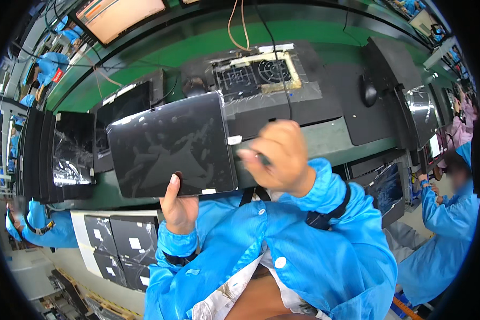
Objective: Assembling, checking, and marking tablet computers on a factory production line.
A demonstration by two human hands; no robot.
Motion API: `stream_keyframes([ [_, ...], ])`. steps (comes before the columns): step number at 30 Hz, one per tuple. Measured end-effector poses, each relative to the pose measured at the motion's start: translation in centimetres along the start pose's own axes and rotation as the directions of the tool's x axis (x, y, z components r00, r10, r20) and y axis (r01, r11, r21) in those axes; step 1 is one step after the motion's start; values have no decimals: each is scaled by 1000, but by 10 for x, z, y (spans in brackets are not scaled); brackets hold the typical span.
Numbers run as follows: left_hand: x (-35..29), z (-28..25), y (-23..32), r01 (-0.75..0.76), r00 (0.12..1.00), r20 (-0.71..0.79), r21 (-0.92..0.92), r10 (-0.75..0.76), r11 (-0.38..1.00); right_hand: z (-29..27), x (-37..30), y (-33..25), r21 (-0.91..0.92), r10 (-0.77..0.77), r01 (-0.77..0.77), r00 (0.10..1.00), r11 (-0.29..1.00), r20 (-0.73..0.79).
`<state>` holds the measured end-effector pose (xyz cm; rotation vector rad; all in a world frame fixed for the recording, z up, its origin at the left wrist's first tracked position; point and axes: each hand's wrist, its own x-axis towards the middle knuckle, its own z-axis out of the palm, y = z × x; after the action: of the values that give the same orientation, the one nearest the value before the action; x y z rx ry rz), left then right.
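My left hand (180, 209) grips the lower edge of a flat black panel (170, 149), about the size of a laptop lid, thumb on its front and fingers behind. Glossy film with wrinkles and reflections covers the panel, which is tilted up towards me. A small white tab (234, 140) sticks out from its right edge. Just right of that tab, apart from the panel, my right hand (280, 157) is raised with its fingers curled in. It is slightly blurred; a small dark spot shows between thumb and fingers, too unclear to name.
Behind the panel, a black fixture (309, 98) with taped edges and fans lies on the green bench (325, 133). A mouse (368, 89) rests on a dark mat at right. Upright black panels (34, 154) stand at left. Cables hang overhead; a co-worker (448, 213) is at far right.
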<state>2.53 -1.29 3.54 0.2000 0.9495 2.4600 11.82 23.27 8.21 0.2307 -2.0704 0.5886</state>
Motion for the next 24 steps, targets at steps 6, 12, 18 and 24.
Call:
stream_keyframes([
  [6,21,37,-30,-6,989,130,493,-67,870,-6,-31,19,834,701,-472,492,-284,517],
  [12,53,93,-72,-107,940,331,513,-81,851,-44,-36,24,778,755,-554,362,-298,547],
  [18,63,99,-76,-119,829,378,839,-411,531,-89,-34,107,788,847,-601,342,-136,407],
  [24,86,84,-45,-610,734,650,758,194,-232,-94,-16,161,703,833,-707,344,-74,433],
])
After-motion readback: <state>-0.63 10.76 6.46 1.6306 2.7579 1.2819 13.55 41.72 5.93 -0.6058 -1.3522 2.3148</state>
